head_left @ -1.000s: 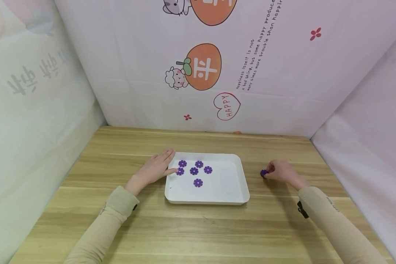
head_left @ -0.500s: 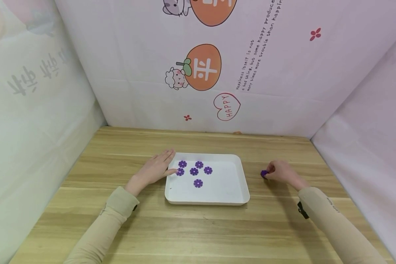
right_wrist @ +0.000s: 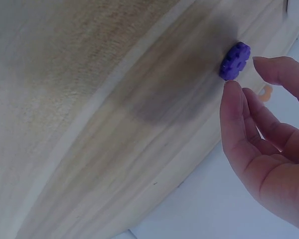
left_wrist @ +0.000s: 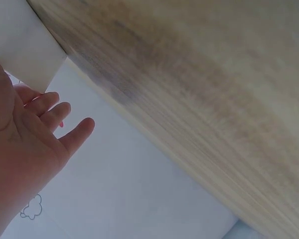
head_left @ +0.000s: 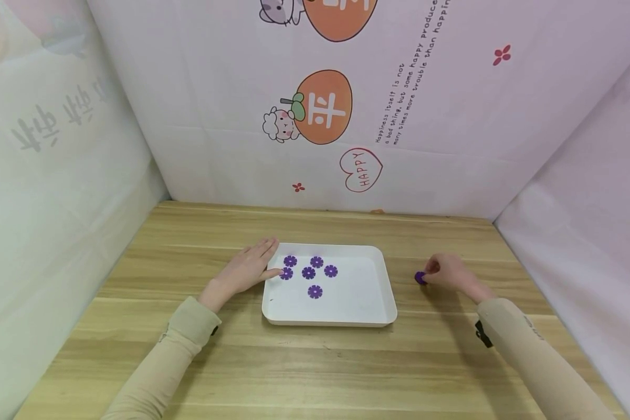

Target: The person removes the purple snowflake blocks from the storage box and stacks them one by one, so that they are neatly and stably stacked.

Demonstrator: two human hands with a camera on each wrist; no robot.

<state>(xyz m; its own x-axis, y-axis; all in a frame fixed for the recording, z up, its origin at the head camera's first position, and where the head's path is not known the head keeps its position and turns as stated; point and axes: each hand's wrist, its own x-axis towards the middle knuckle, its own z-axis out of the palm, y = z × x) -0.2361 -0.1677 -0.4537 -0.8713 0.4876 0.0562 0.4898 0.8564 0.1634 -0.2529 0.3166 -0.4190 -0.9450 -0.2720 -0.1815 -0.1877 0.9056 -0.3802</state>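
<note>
Since the white printed sheeting [head_left: 231, 146] walls in the back and both sides, it goes first: orange cartoon shapes, lettering and a red HAPPY heart [head_left: 361, 169] on the back panel. Next, wood-grain tabletop [head_left: 231, 367] running up to that panel. Left sleeve [head_left: 163, 361] and right sleeve [head_left: 535, 356], both beige, come in from the near side.

White tray [head_left: 357, 294], shallow with rounded corners, sits flat mid-table between the hands. Left hand [head_left: 245, 271] rests at the tray's left edge, fingers extended along the side, thumb out across the rim toward the nearest disc; whether it touches that disc, can't tell. Right hand [head_left: 447, 273] is well off the tray's right side, low over the wood, fingers bent, thumb and index parted; right wrist view has the thumb just off a thick purple piece [right_wrist: 235, 60], index tip at its near edge, so no firm pinch. Small black item [head_left: 483, 334] under the right cuff.

Smallest: the thick purple piece, notched edge, near the tabletop right of the tray; one disc or several stacked, can't tell. Six purple discs [head_left: 308, 272], flower-edged, lie flat in the tray, mostly toward its left half.
</note>
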